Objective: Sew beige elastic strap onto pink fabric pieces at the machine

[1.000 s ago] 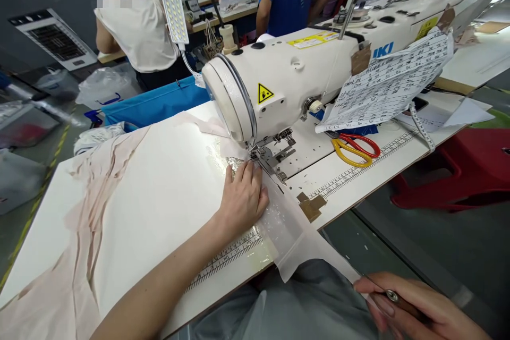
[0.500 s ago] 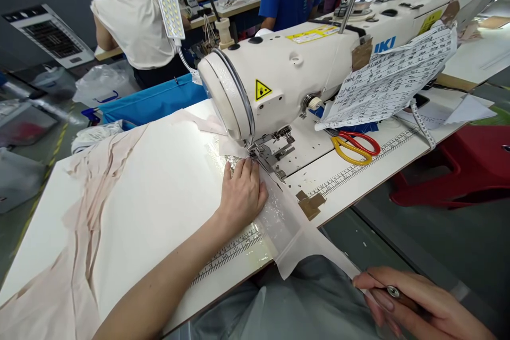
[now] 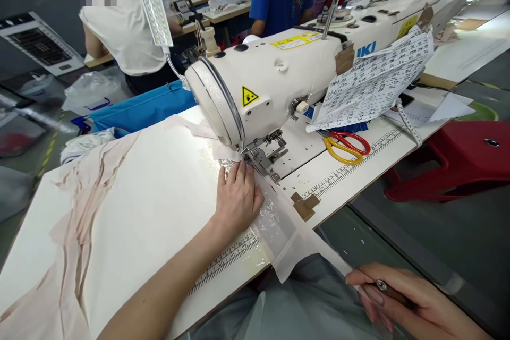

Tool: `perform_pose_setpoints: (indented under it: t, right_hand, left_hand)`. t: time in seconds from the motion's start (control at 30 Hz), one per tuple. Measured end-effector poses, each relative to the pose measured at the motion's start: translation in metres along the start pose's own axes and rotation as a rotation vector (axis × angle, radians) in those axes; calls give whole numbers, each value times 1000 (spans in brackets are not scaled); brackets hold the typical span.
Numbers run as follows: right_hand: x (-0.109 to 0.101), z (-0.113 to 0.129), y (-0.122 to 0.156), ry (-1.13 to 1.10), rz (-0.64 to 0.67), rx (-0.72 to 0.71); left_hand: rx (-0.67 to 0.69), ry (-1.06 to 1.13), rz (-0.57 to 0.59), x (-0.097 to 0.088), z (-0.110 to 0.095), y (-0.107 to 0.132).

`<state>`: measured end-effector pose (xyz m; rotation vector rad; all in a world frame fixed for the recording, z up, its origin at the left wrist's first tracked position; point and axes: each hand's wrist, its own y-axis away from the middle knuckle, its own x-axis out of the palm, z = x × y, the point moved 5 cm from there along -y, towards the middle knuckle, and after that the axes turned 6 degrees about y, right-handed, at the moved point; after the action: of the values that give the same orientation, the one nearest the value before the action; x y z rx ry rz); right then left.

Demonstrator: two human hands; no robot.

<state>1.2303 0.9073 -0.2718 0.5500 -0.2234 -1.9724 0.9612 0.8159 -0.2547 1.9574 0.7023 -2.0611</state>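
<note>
My left hand (image 3: 236, 196) lies flat with its fingers stretched out, pressing pale pink fabric (image 3: 292, 234) on the table just in front of the needle area of a white sewing machine (image 3: 255, 85). The fabric runs from under the presser foot (image 3: 247, 157) over the table's front edge and across my lap. At lower right my right hand (image 3: 388, 295) pinches the fabric's far end between thumb and fingers. A slim tool with a brown handle and a round metal end (image 3: 398, 293) is also held in that hand; its kind is unclear.
Scissors with red and yellow handles (image 3: 346, 149) lie right of the needle, beside a printed sheet (image 3: 370, 85). More pink fabric (image 3: 75, 234) spreads along the left side. An LED lamp (image 3: 153, 8) stands behind. A red stool (image 3: 454, 154) is at right; two people sit beyond.
The whole view has shifted slightly to the left. Both hands keep their hold on the fabric, with hardly any movement against the machine.
</note>
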Motion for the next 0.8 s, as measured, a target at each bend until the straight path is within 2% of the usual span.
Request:
perform_pose_setpoints:
  t: [0.07,0.27,0.5,0.8]
  right_hand:
    - [-2,-2,-2,2,8,1]
    - [-3,-9,-6,-30,150,-84]
    - [-1,-17,-6,-48,192,-104]
    - [5,0,-15,-73,154,-200]
  left_hand:
    - [-3,0,1,1,2,-2]
    - [-9,2,-21,-5,6,-1]
    - [121,83,-100,-14,-13,14]
    - [130,82,-103,-10,-13,13]
